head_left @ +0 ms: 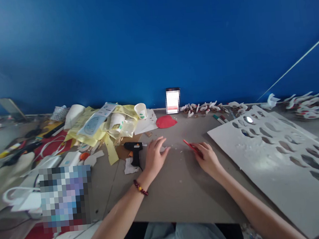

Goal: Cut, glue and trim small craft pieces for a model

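My left hand hovers over the grey table with its fingers apart and nothing in them. Just to its left lies a black glue gun, partly on a crumpled white scrap. My right hand is closed on a thin red object, whose end sticks out toward the upper left. The fingers cover the rest, so I cannot tell its exact kind. Beyond the hands, a red cut-out sheet rests on the table, touching white paper. Small white crumbs are scattered between my hands.
A lit phone leans on the blue wall. White board with leaf-shaped holes covers the right side; white bird-like cut-outs and markers lie behind it. Yellow wrappers, a paper cup and cables crowd the left.
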`<state>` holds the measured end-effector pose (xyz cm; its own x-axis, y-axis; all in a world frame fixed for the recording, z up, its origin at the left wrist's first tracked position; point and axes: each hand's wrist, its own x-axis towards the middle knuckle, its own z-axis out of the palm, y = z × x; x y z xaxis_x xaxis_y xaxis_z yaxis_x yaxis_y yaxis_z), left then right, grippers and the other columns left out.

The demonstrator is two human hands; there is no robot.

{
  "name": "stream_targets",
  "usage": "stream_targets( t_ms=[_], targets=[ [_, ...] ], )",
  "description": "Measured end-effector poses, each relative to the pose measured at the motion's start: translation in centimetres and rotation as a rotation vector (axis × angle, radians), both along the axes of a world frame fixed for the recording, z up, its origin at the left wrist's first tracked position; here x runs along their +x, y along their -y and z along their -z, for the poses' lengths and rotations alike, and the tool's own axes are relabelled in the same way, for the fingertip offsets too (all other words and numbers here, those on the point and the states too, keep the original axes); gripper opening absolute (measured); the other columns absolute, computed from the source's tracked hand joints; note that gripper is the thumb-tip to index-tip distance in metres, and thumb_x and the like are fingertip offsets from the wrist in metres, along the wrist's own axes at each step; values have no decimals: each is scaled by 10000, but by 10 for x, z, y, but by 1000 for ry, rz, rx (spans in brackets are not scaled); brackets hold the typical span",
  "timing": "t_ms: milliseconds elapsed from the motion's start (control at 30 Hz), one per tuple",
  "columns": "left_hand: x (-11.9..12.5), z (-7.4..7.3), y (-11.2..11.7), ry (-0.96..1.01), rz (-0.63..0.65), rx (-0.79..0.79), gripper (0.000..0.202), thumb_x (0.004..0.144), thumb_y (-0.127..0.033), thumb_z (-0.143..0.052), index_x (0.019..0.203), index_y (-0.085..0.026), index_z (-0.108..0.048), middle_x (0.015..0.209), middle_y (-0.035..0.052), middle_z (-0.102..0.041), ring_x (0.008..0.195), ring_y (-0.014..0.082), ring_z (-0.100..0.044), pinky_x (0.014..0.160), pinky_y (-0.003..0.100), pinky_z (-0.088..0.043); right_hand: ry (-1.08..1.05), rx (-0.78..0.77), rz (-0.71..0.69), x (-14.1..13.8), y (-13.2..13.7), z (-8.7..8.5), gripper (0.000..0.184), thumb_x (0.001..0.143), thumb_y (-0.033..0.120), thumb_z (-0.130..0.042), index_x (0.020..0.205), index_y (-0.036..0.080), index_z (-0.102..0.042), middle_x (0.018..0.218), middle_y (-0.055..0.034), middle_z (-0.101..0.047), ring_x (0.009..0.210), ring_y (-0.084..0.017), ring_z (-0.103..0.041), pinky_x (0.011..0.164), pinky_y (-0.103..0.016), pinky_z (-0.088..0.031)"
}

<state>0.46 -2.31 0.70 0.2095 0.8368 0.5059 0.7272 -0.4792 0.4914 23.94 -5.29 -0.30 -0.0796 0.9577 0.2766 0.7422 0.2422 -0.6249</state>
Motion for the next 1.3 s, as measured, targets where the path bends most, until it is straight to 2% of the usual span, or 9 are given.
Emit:
stream_targets(
  t_ms=[133,267,467,567,700,800,933,1133,1300],
  targets=[
    [0,-5,4,93,-5,61,325,912,-144,-445,1197,-240,-570,1050,50,-705,1012,188,-652,1033,424,-433,171,26,-1,-1,2,-3,380,838,135,-403,1138,184,-631,976,-111,-629,901,-252,-533,830,-396,-444],
    [0,-7,10,196,56,-44,466,933,-122,-338,1379,-242,-403,1186,81,-652,1026,177,-656,890,330,-540,374,51,85,-1,8,-16,324,870,201,-449,1121,162,-650,1133,-144,-599,1015,-285,-516,883,-427,-426],
    [4,-7,14,313,144,-99,565,918,-75,-232,1441,-289,-203,1545,119,-231,979,151,-676,974,406,-507,695,16,248,22,20,-31,210,860,291,-527,883,232,-727,1376,-110,-466,1291,-382,-341,1009,-596,-263],
    [4,-7,14,189,144,-40,641,841,8,-266,1422,-262,-241,1516,98,-312,1308,227,-446,1116,525,-321,790,-97,332,38,26,-29,243,863,350,-523,894,219,-725,1393,-119,-461,1300,-417,-339,1007,-655,-209],
    [6,-7,16,44,116,-19,667,783,20,-344,1406,-209,-279,1517,112,-303,1442,249,-146,1160,591,-121,814,-168,384,51,37,-29,378,889,388,-470,1129,161,-653,1367,-176,-489,1236,-384,-436,964,-565,-344],
    [8,-6,18,13,115,-40,629,815,-19,-368,1411,-194,-267,1524,136,-281,1434,247,-184,1159,571,-144,805,-180,392,58,45,-34,406,909,373,-431,1183,140,-619,1339,-172,-514,1177,-324,-499,888,-441,-439],
    [10,-2,18,-14,108,-46,569,865,-83,-381,1410,-191,-258,1513,148,-299,1425,246,-218,1152,568,-152,831,-197,446,75,51,-34,365,901,420,-437,1011,201,-707,1422,-153,-423,1274,-367,-403,943,-490,-400],
    [9,-2,17,29,118,-69,490,900,-145,-387,1381,-187,-301,1439,157,-424,1353,237,-380,1131,532,-248,852,-236,462,87,60,-22,414,916,378,-384,1151,151,-639,1349,-175,-493,1201,-355,-467,839,-442,-471],
    [8,-9,19,13,215,-131,615,893,-160,-407,1457,-183,-164,1217,101,-641,1230,201,-525,1087,468,-353,868,-14,515,85,70,-54,466,919,367,-366,1288,127,-518,1393,-175,-463,1220,-352,-450,852,-472,-462]
  ],
)
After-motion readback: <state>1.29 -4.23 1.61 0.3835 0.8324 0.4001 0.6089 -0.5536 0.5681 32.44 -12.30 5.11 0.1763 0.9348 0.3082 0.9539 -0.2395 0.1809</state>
